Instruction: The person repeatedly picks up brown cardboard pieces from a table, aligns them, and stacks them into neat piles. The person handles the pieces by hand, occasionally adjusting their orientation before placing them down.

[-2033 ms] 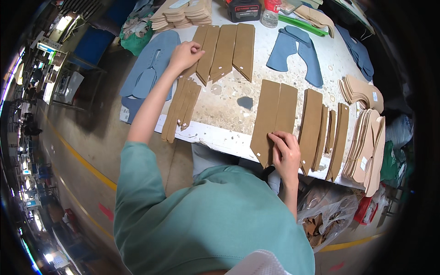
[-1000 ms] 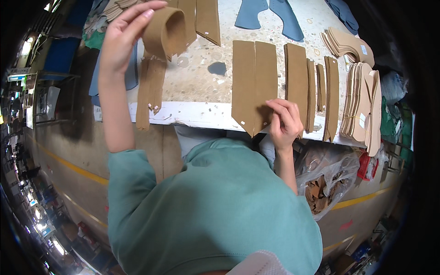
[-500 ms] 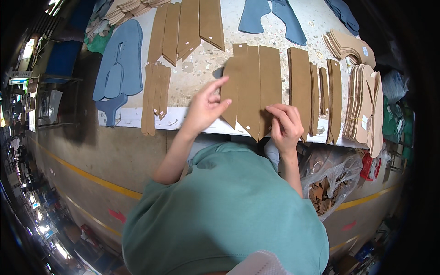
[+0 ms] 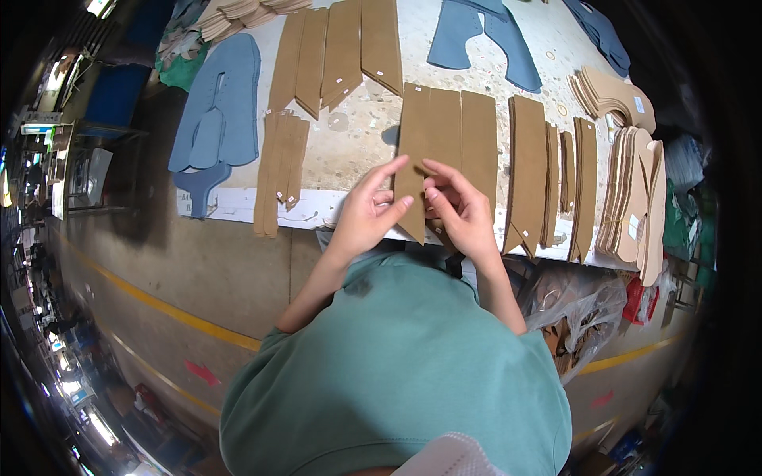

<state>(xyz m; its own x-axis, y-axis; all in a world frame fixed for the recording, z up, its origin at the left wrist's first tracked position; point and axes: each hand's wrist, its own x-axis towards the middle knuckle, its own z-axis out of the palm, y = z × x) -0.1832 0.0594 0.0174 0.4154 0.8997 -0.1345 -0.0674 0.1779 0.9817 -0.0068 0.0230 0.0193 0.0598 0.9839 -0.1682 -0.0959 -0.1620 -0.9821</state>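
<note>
My left hand (image 4: 371, 208) is over the near left edge of the brown panels (image 4: 444, 119), its thumb and forefinger stretched apart with nothing seen between them. Facing it, my right hand (image 4: 464, 210) hovers over the same panels. Its forefinger and thumb are apart, while the other fingers curl inward, partly hidden. The panels are flat, long pieces with pointed near ends, lying side by side. My hands cover part of their lower half. Whether my fingertips touch the panels I cannot tell.
The white speckled table (image 4: 349, 151) also bears brown strip stacks (image 4: 528, 166), narrow brown strips (image 4: 282, 166), more pointed brown panels (image 4: 341, 51), blue pieces (image 4: 226, 103) and tan stacks (image 4: 627, 186). Below its right edge hangs a clear plastic bag (image 4: 583, 305) of scraps.
My right hand has moved left and up, away from the panels' near right corner, and now faces my left hand. The left hand sits slightly lower and to the right. The whole view has shifted a little.
</note>
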